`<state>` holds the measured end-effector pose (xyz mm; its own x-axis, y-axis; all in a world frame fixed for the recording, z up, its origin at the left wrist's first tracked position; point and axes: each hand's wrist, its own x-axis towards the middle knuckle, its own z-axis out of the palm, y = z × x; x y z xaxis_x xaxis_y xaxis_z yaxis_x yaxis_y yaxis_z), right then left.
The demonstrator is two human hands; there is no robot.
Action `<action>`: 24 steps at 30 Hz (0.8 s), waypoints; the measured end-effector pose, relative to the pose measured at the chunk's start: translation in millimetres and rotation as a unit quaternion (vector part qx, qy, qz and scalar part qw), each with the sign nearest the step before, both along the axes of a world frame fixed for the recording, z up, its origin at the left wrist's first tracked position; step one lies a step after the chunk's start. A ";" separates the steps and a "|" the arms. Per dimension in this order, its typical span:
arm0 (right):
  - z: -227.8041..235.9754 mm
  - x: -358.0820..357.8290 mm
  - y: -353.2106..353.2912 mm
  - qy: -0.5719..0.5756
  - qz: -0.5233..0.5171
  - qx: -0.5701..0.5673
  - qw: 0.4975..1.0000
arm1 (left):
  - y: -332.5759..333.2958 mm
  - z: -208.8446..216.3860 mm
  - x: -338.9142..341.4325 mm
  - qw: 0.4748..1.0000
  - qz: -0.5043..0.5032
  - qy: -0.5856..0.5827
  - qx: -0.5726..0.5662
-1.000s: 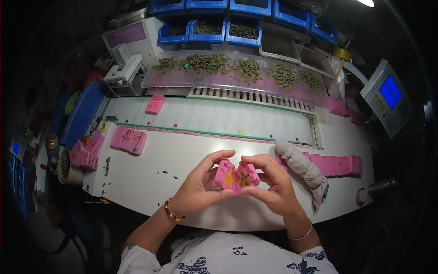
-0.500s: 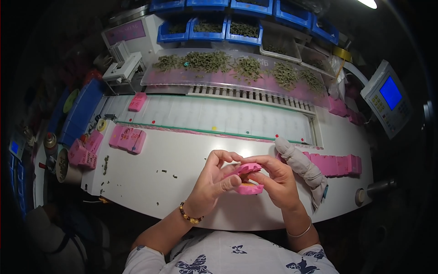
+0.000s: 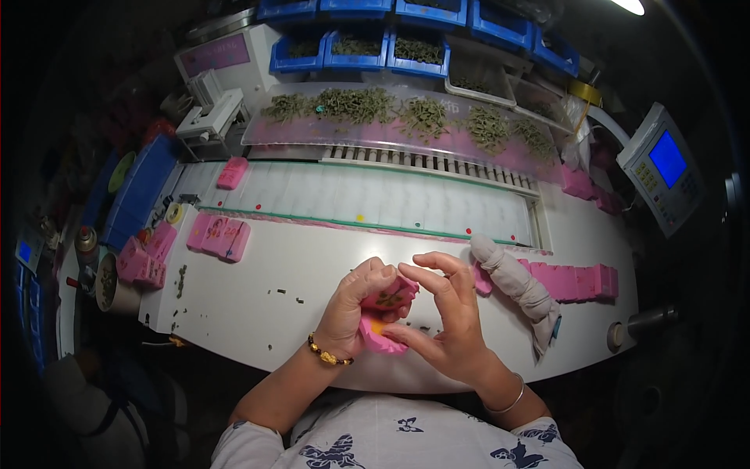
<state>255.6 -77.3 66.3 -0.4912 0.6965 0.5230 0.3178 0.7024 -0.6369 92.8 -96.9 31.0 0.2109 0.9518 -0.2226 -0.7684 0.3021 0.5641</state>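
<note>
My left hand [image 3: 349, 309] is wrapped round a pink rubber mould [image 3: 383, 338] and bends its two halves apart. Small dark green pieces show inside the upper half, and an orange-yellow patch lies on the lower one. To its right, my right hand [image 3: 453, 328] has its fingers spread. Its thumb tip is at the edge of the mould's lower half, while the index finger reaches toward the upper half. I cannot tell whether the fingertips touch it. A few dark green bits lie on the white table [image 3: 305, 344] around my hands.
A grey cloth roll [image 3: 512, 277] lies right of my hands, with a row of pink moulds [image 3: 574, 283] beyond. More moulds [image 3: 219, 237] are at left. Behind runs a white conveyor [image 3: 336, 191]; past it, a clear tray [image 3: 258, 134] holds green pieces. A control panel [image 3: 664, 168] stands at right.
The mould has moved left and down into my left hand's grip, its halves spread wider. My right hand has let go of its upper half and opened its fingers. Dark bits now show beneath.
</note>
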 end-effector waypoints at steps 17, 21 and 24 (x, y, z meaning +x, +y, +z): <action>-2.8 1.6 1.9 0.026 -0.056 0.046 0.997 | -1.7 -2.4 2.7 0.998 0.049 0.038 0.019; -3.1 1.1 3.1 0.007 -0.070 0.071 0.995 | -2.1 1.5 4.5 0.995 0.045 0.073 0.047; -7.1 1.2 4.9 -0.002 -0.066 0.070 0.995 | -3.1 6.5 6.3 0.994 0.033 0.094 0.045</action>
